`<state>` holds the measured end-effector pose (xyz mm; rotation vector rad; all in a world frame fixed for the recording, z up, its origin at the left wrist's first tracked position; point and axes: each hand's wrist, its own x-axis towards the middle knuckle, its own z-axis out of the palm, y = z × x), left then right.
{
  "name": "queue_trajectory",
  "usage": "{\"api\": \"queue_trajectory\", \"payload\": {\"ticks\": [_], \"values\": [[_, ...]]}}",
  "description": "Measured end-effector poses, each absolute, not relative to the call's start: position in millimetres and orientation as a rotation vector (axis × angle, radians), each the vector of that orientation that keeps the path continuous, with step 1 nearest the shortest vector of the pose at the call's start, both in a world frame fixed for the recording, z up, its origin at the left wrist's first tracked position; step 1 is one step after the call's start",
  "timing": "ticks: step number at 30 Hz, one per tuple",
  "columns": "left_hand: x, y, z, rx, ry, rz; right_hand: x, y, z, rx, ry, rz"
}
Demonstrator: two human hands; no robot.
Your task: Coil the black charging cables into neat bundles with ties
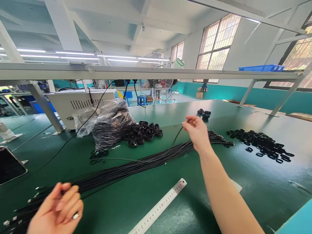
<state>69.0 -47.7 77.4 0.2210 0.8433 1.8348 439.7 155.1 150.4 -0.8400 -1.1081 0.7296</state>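
We saw two hands over the green bench (246,191). Our right hand (196,132), raised on a forward-reaching arm, pinched one thin black cable (179,135) between narrowly closed fingers (187,120). Our left hand (57,208), nearer, lay half-open, its fingers (65,195) against one long black cable bundle (136,165), left of one steel ruler (158,208).

Two grips show: the left grip (57,208) and the right grip (197,133). One black cable (178,135) reaches the right grip, and one bundle of black cables (126,170) lies between the grips. Four heaps of black rings (260,144) lie beyond them, with one plastic bag (107,125) left of the right grip and one steel ruler (158,208) below it.
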Motion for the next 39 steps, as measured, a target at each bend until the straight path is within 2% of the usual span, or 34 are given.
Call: {"api": "queue_trajectory", "payload": {"ticks": [7,12,21,25,29,33,39], "values": [[117.2,-35.2,56.8,0.309,0.811,1.469,478.3,140.6,162.7,-0.934,-1.380,0.332],[113.0,-36.0,51.4,0.321,0.838,1.450,483.1,116.7,178.1,-1.093,-1.505,0.024],[132.8,-41.8,57.9,0.398,0.782,1.353,507.3,172.8,123.0,-1.646,-1.539,0.187],[155.4,-47.8,65.8,0.505,0.817,1.383,478.0,172.2,110.0,-1.798,-1.705,0.284],[167.5,-53.4,70.4,0.582,0.865,1.383,399.5,134.5,111.8,-1.566,-2.053,0.361],[171.7,-58.4,67.7,0.596,0.831,1.273,325.0,81.8,105.5,-0.547,-2.489,0.651],[180.9,-65.2,63.9,0.603,0.595,1.033,315.1,58.6,104.3,-0.384,-2.479,1.024]]}}
